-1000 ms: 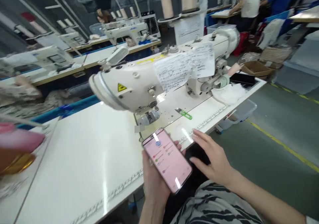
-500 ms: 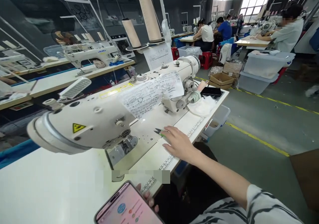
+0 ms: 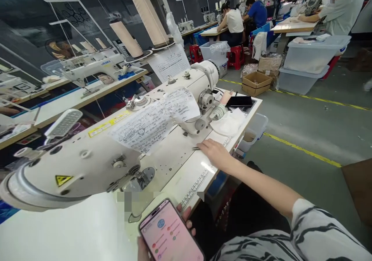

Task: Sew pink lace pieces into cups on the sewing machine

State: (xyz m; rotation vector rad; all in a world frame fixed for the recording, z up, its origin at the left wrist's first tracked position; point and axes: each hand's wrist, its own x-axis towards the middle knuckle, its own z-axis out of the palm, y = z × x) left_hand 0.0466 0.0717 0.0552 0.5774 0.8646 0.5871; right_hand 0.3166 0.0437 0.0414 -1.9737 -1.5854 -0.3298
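Sewing stations fill a dark-walled workshop, with co-workers [image 3: 235, 23] seated at far tables and a yellow-lined floor [image 3: 308, 119] to the right. Nearest stands a white industrial sewing machine [image 3: 78, 172] on a white tabletop [image 3: 72, 230], a handwritten sheet [image 3: 142, 131] draped over its arm. Trouble could come from the smartphone [image 3: 171, 232]: the left hand [image 3: 188, 219] alone supports it by the table's front edge, so slackened fingers or a bump might let it drop. Another likely hazard is the thread snips [image 3: 195, 148], whose points could prick a fingertip sliding too far forward, or skid across the smooth surface if pushed off-centre. A sweep of the right hand [image 3: 215, 154] toward the machine might also catch the loose paper. As to the grips, the left fingers and thumb clasp the smartphone along its sides, its lit screen facing up and the palm hidden behind. The right fingers lie together over the snips on the worktop; only dark blade tips jut past the fingertips, toward the machine, and whether the fingers pinch the covered part cannot be told.
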